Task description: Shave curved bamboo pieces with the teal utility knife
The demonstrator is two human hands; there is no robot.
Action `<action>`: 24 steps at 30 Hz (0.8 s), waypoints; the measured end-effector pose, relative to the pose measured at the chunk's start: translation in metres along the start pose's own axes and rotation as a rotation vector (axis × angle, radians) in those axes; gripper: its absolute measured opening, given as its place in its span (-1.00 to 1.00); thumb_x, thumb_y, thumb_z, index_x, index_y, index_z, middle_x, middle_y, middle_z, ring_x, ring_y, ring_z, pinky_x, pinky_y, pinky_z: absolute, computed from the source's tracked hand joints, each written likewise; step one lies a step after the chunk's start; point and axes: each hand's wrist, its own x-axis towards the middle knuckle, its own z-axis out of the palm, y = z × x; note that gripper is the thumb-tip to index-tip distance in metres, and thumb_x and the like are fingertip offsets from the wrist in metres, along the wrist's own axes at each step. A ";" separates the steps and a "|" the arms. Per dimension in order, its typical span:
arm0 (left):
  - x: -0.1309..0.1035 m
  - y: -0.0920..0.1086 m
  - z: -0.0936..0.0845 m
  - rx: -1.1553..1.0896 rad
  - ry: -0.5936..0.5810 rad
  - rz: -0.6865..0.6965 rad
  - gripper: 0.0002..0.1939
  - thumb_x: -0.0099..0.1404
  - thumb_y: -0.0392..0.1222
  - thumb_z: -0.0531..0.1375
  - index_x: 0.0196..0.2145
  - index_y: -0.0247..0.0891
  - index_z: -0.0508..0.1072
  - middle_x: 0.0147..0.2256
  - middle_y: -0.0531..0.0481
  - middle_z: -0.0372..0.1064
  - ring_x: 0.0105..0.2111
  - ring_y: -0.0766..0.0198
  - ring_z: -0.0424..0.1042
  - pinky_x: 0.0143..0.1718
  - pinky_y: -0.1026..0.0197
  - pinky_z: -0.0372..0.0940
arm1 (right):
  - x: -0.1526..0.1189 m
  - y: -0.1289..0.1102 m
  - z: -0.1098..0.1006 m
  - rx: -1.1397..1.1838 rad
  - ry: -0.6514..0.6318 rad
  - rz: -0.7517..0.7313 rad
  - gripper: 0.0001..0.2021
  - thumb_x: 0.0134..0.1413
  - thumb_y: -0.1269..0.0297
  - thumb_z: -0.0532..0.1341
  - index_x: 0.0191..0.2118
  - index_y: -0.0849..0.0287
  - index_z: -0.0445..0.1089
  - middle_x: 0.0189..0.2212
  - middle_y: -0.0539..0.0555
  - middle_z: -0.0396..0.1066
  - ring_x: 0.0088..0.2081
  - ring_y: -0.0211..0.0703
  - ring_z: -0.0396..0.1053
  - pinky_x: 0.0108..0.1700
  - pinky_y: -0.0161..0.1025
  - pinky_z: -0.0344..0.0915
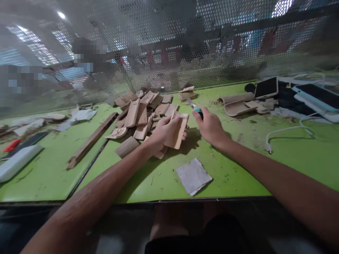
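My left hand (162,133) is closed around a flat, pale wooden piece (178,132), tilted up above the table, with a raised lip along its top edge. In my right hand (210,125) is a utility knife (196,109) with a teal and black handle, its blade pointing up and to the left, apart from the wood. A heap of similar wooden pieces (139,112) lies just beyond my left hand. Nearer to me a grey square of sandpaper or card (194,176) rests on the green table (238,169).
A long wooden strip (92,139) lies left, near a white box-like object (19,164) and an orange-red item (12,145). Curved wooden pieces (237,106), phones (267,87) and a white cable (287,130) are at right. A perforated metal screen (164,67) stands behind.
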 end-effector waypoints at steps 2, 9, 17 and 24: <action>0.001 0.004 -0.006 -0.037 -0.069 -0.052 -0.70 0.32 -0.02 0.25 -0.13 -0.30 0.45 -0.36 -0.11 0.55 -0.49 0.30 0.50 -0.47 0.28 0.42 | 0.006 0.011 0.000 0.061 0.038 -0.005 -0.48 0.38 -0.07 -0.14 0.04 0.23 0.35 -0.29 0.23 0.51 -0.32 0.01 0.40 -0.32 -0.20 0.13; 0.001 0.004 -0.019 -0.115 -0.199 -0.039 -0.66 0.38 0.01 0.19 -0.06 -0.30 0.48 -0.18 -0.18 0.56 -0.52 0.37 0.47 -0.56 0.33 0.35 | 0.013 0.022 0.002 0.149 0.042 -0.006 -0.46 0.34 -0.13 -0.10 -0.02 0.22 0.38 -0.31 0.21 0.48 -0.34 -0.02 0.36 -0.33 -0.19 0.14; 0.002 0.002 -0.019 -0.164 -0.244 -0.074 -0.66 0.36 0.00 0.21 -0.07 -0.32 0.47 -0.16 -0.20 0.55 -0.48 0.31 0.49 -0.50 0.28 0.41 | 0.015 0.023 -0.003 0.266 0.039 -0.003 -0.56 0.31 -0.08 -0.02 -0.20 0.19 0.40 -0.39 0.14 0.44 -0.38 -0.10 0.30 -0.35 -0.22 0.12; 0.010 0.005 -0.020 -0.275 -0.192 -0.289 -0.44 0.44 0.19 -0.03 -0.01 -0.36 0.45 -0.29 -0.23 0.55 -0.39 0.17 0.53 -0.34 0.16 0.48 | 0.018 0.029 -0.001 0.414 0.056 -0.034 -0.65 0.24 -0.05 0.07 -0.34 0.14 0.32 -0.51 0.05 0.33 -0.46 -0.16 0.22 -0.39 -0.24 0.07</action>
